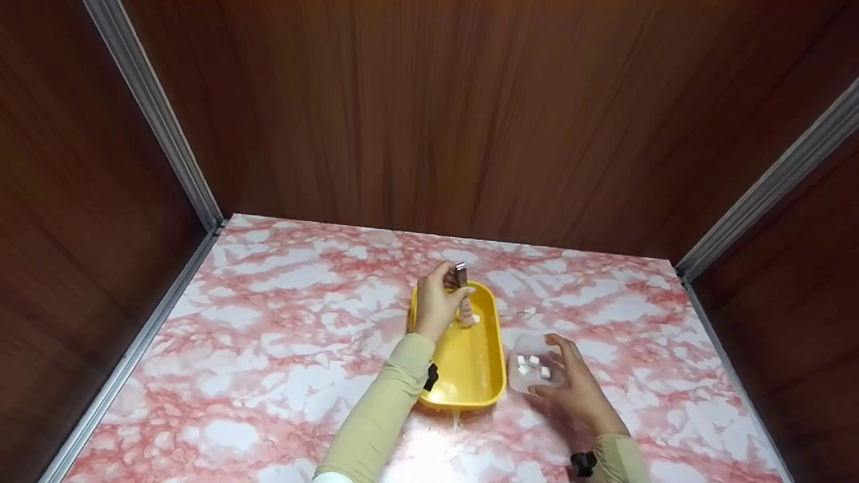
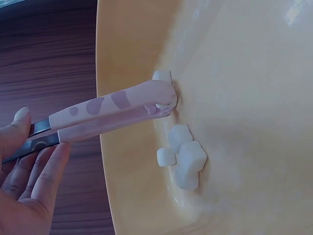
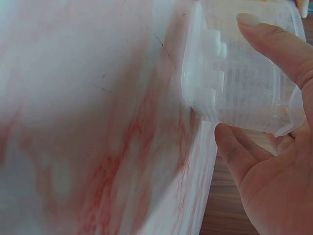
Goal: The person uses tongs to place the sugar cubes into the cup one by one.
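Note:
My left hand (image 1: 435,305) pinches a pair of tongs (image 1: 464,288) by their dark metal handles over the far part of a yellow tray (image 1: 466,386). In the left wrist view, the pink, spotted tong tips (image 2: 161,95) lie against a white cube (image 2: 162,76) near the tray wall, partly covering it. Several more white cubes (image 2: 191,156) are clustered beside them. To the right of the tray, my right hand (image 1: 580,392) holds a clear plastic container (image 3: 249,83), thumb on one side and fingers on the other. Several white cubes (image 1: 533,360) lie on its bottom.
Everything stands on a red-and-white marbled tabletop (image 1: 268,349). Brown wood-grain panels (image 1: 402,121) rise at the back and both sides, with metal rails (image 1: 158,107) at the corners.

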Demonstrator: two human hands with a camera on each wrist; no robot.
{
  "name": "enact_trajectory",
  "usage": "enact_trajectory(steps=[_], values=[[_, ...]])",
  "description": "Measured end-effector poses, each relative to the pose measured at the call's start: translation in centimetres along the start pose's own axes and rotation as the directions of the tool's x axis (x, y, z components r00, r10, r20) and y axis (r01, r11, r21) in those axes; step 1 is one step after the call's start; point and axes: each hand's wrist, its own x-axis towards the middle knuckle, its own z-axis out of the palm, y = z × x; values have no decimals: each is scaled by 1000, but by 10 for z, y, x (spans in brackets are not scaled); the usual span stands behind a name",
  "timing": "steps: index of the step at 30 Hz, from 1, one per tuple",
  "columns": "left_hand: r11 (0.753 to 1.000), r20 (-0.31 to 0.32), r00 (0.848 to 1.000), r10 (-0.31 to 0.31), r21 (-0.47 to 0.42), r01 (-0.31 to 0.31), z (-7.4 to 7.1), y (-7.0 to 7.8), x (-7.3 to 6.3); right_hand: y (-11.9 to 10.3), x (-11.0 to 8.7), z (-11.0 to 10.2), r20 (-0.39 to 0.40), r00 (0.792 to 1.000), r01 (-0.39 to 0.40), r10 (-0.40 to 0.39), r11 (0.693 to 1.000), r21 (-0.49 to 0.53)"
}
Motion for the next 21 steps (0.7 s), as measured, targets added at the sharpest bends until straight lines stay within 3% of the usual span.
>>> enact_trajectory(steps=[7,13,21], values=[[1000,3,1000,19,-15,-19,0,-1,0,0,1,0,0,1000,-24,24,1000,2],[999,2,999,35,-14,-35,-3,-3,0,1,0,-1,1,1000,5,-5,1000,-23],[999,-3,1000,25,-24,-25,-6,-3,-3,0,-2,-1,1,1000,-8,8,1000,-6]])
